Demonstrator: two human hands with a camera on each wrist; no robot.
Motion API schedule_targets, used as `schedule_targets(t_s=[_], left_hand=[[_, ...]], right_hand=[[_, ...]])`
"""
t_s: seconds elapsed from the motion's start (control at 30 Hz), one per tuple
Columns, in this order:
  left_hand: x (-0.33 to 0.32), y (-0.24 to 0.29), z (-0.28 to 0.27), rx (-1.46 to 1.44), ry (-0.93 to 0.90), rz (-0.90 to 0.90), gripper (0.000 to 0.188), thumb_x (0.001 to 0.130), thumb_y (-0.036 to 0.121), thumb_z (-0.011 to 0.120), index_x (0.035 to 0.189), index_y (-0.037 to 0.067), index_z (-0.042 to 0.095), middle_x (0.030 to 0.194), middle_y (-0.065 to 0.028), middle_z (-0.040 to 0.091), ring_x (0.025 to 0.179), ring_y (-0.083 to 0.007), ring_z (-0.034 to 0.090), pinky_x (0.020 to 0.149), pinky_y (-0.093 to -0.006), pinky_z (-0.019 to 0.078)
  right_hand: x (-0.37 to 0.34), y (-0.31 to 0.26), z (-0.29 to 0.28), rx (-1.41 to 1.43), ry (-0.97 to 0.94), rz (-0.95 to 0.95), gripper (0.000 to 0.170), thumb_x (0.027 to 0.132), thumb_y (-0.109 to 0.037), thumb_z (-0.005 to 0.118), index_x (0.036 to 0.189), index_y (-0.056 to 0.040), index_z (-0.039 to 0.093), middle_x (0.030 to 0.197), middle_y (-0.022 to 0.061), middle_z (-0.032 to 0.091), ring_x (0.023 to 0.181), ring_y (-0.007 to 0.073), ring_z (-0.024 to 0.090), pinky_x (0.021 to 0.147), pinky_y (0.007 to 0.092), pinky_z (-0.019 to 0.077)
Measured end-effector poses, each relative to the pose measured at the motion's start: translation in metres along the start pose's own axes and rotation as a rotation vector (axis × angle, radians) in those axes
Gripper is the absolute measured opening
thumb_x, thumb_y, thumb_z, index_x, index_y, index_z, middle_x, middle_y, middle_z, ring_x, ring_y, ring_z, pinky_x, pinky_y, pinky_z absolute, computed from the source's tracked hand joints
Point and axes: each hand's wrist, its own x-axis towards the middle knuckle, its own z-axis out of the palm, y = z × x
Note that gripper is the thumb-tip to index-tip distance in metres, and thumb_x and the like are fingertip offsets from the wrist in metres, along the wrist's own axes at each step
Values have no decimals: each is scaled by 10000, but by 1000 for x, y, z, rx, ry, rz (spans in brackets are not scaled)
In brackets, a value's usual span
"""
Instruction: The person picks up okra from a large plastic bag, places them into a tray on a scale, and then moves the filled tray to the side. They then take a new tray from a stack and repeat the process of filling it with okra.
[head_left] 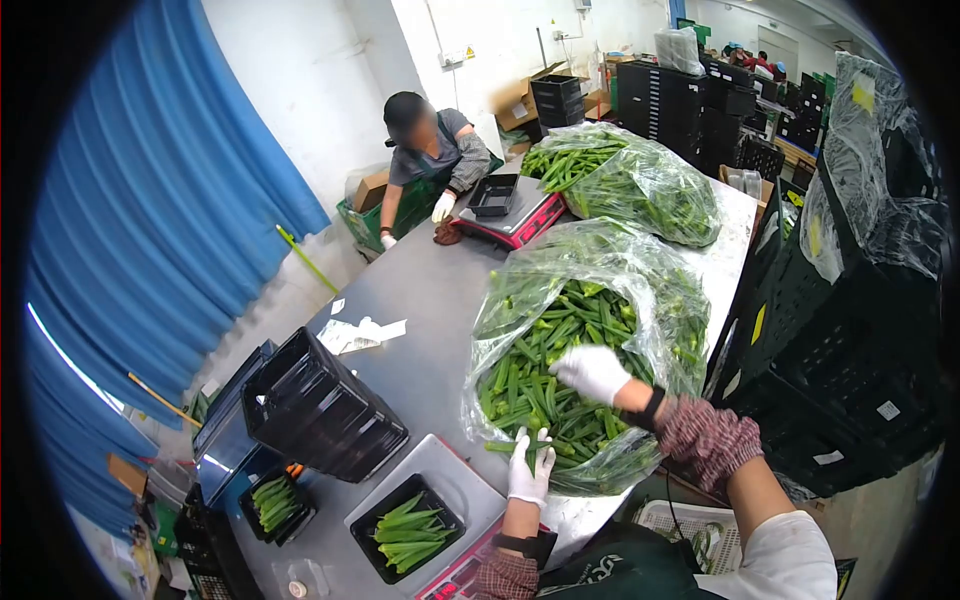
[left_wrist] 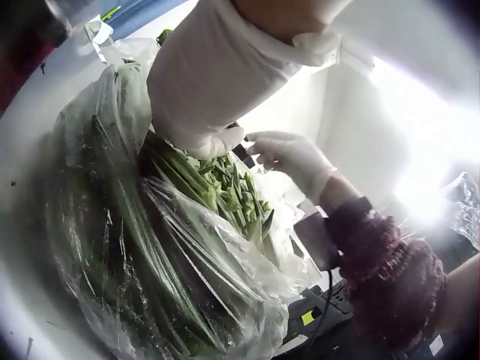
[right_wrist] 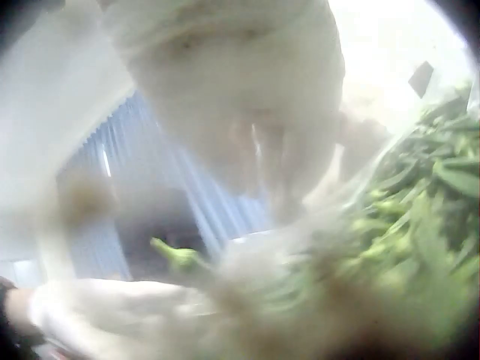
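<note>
A large clear plastic bag [head_left: 655, 275] full of green okra [head_left: 545, 345] lies open on the metal table. My gloved left hand [head_left: 530, 470] is at the bag's near edge, holding an okra pod [head_left: 510, 447] that lies across its fingers; the pod's stem end [right_wrist: 176, 255] sticks up beside this hand in the right wrist view. Over the okra is my gloved right hand [head_left: 592, 373], blurred, its fingers loosely bent and no pod visible in them. In the left wrist view the right hand [left_wrist: 296, 161] appears beyond the bag.
A black tray of okra [head_left: 415, 530] sits on a scale [head_left: 440, 455] at my left. Beside it are stacked black trays [head_left: 325, 405] and another filled tray [head_left: 275, 505]. Across the table, a person [head_left: 430, 150] stands near a red scale [head_left: 530, 220] and a second okra bag [head_left: 650, 190].
</note>
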Motion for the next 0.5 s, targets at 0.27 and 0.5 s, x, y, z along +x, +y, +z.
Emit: schedule_targets(t_s=[0.27, 0.5], left_hand=[[-20, 14, -9, 141, -79, 63, 516, 944, 214, 509, 1437, 175, 363, 1226, -88, 604, 923, -161, 603, 784, -292, 504], [-35, 19, -8, 155, -134, 72, 503, 944, 206, 481, 1433, 157, 370, 1237, -100, 598, 903, -157, 596, 778, -289, 510]], right_hand=[[31, 61, 51, -523, -121, -49, 80, 759, -123, 588, 740, -63, 637, 745, 107, 598, 731, 293, 599, 692, 403, 437], [38, 62, 61, -683, -199, -138, 69, 753, -80, 555, 754, -55, 619, 731, 99, 583, 730, 268, 591, 699, 392, 401]])
